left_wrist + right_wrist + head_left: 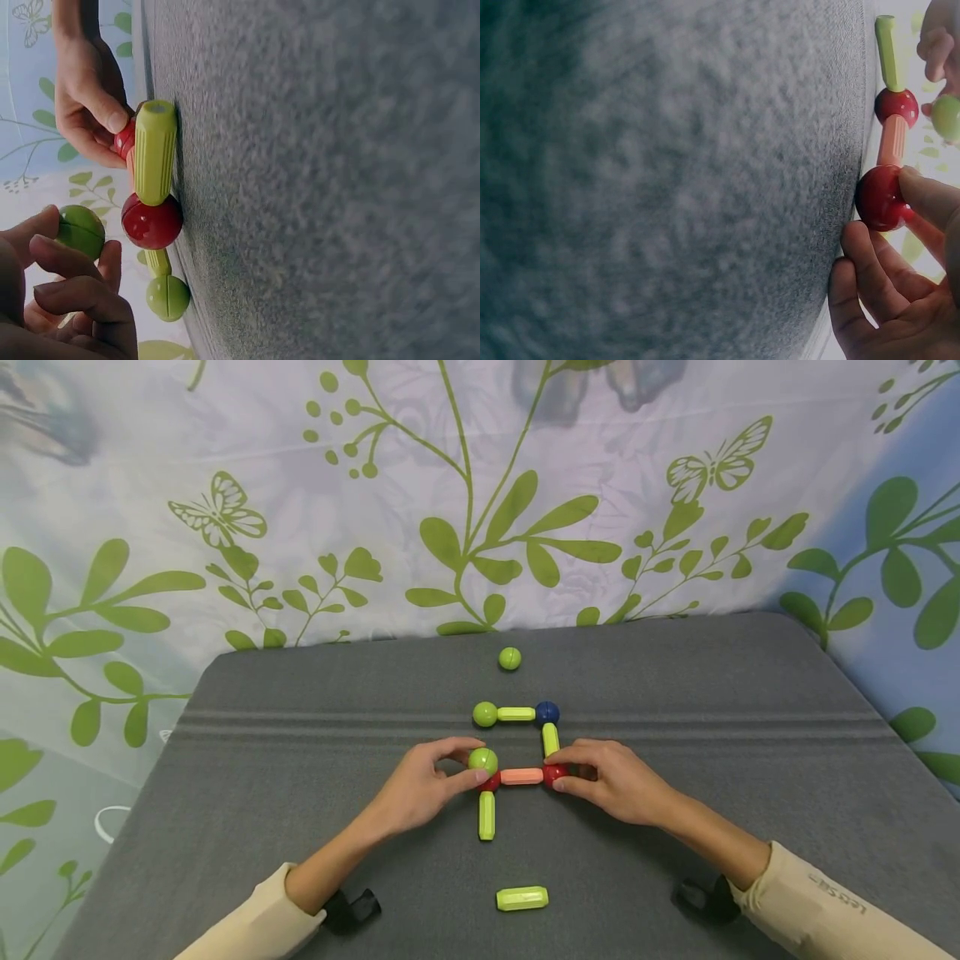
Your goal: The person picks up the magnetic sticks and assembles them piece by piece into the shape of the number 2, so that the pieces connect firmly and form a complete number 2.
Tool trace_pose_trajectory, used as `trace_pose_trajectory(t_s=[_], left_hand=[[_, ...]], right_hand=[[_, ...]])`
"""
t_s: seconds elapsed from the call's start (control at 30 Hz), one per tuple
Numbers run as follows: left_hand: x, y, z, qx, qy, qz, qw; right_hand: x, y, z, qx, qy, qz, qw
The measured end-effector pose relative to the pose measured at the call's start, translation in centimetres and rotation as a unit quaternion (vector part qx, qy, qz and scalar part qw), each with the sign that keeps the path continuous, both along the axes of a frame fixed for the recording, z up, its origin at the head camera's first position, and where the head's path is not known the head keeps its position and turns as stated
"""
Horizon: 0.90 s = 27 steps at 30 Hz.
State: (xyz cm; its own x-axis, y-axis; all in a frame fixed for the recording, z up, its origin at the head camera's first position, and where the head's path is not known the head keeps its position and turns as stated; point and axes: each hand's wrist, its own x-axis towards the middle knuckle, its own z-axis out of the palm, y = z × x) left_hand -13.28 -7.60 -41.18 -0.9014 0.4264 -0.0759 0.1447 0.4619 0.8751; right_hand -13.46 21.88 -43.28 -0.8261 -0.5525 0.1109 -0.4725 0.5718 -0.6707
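My left hand (420, 787) pinches a green ball (81, 231) between thumb and fingers, held above a red ball (152, 221) and apart from it. My right hand (622, 781) grips another red ball (881, 198) that touches the table. An orange rod (521, 776) links the two red balls. From the left red ball a yellow-green rod (487, 816) points toward me. A second yellow-green rod (551, 740) runs from the right red ball to a dark blue ball (547, 712). A further rod (516, 714) joins the blue ball to a green ball (485, 714).
One loose green ball (510, 658) lies near the back of the grey table (337, 693). A loose yellow-green rod (522, 898) lies near me. Behind the table hangs a leaf-patterned cloth (300, 510). Black wrist straps (352, 910) show by both sleeves.
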Motion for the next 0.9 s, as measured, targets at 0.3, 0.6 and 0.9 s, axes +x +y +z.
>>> trace_pose_trajectory(t_s=[0.3, 0.6, 0.9], left_hand=[[0.9, -0.7, -0.1, 0.022, -0.018, -0.022, 0.9994], [2.1, -0.9, -0.4, 0.027, -0.031, -0.086, 0.9955], [3.0, -1.0, -0.9, 0.03, -0.05, -0.114, 0.9917]], right_hand=[[0.1, 0.0, 0.0, -0.003, -0.005, 0.001, 1.0], [0.1, 0.0, 0.1, -0.005, -0.006, 0.0, 1.0], [0.1, 0.0, 0.0, 0.001, -0.004, 0.001, 1.0]])
